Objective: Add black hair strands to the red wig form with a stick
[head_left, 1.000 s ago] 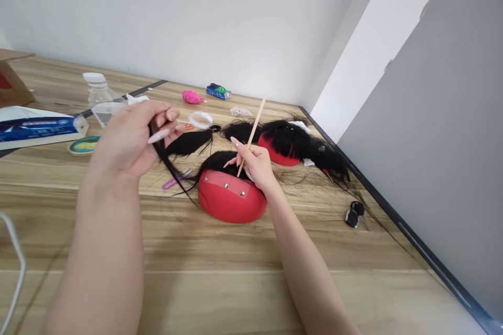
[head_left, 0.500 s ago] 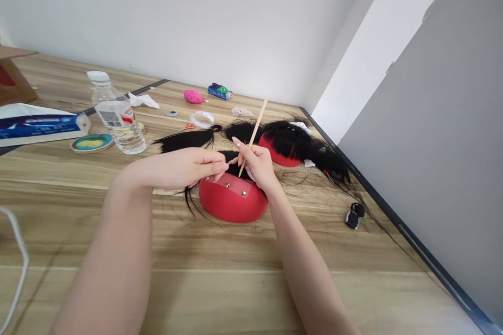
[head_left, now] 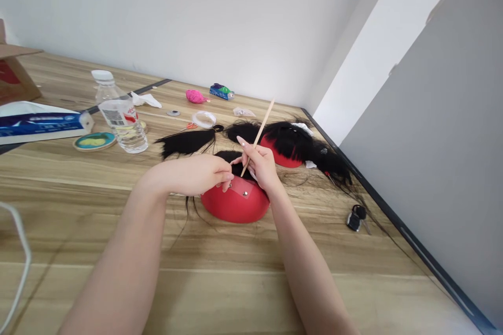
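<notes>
A red rounded form (head_left: 234,205) rests on the wooden table, with black hair (head_left: 230,156) on its top and a clear strip with metal pins (head_left: 245,193) along its upper front. My right hand (head_left: 260,165) holds a thin wooden stick (head_left: 264,123) slanting up and away, its lower end at the edge of the hair. At the form's upper left, my left hand (head_left: 214,174) has its fingers pinched together; whatever lies between the fingertips is too small to make out. Loose strands hang at the form's left side.
Behind lie a black hair bundle (head_left: 186,142) and a second red form (head_left: 281,154) with black hair. A water bottle (head_left: 121,118), tissue pack (head_left: 43,124) and round coaster (head_left: 94,141) stand left. Keys (head_left: 356,217) lie right; a white cable (head_left: 24,251) is at far left.
My left hand has moved right and slightly down across the form's front, now covering part of the clear strip. The stick leans a little more to the right. The view has shifted slightly.
</notes>
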`<state>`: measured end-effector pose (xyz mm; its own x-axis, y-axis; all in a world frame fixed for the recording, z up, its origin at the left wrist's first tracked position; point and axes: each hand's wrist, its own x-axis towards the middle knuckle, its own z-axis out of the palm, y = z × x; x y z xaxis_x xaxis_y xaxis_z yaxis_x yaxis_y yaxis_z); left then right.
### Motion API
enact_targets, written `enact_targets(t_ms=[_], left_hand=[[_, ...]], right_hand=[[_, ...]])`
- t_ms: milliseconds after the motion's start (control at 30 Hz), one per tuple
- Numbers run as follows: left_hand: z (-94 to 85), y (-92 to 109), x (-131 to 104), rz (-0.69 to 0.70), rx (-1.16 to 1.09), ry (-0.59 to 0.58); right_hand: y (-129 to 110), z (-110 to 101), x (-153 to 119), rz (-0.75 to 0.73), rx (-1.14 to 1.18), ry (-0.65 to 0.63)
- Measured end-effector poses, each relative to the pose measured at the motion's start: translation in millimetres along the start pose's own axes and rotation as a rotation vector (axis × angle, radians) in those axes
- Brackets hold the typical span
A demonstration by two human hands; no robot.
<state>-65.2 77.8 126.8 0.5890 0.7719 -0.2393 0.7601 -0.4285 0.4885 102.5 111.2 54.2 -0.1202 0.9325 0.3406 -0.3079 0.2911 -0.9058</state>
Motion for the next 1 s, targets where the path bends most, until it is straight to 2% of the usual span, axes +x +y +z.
enact_targets(t_ms=[267, 767, 1000], left_hand=[[-1.6, -0.1, -0.8, -0.019, 0.021, -0.004], [1.7, -1.0, 1.9, 0.007, 0.043, -0.003], [2.9, -2.8, 3.6, 0.001, 0.071, 0.003]], right_hand=[[-4.2, -1.2, -1.9, 0.046, -0.013, -0.01], [-2.1, 0.6, -0.8, 0.011, -0.024, 0.025], [-1.6, -3.8, -2.3, -0.001, -0.02, -0.052]])
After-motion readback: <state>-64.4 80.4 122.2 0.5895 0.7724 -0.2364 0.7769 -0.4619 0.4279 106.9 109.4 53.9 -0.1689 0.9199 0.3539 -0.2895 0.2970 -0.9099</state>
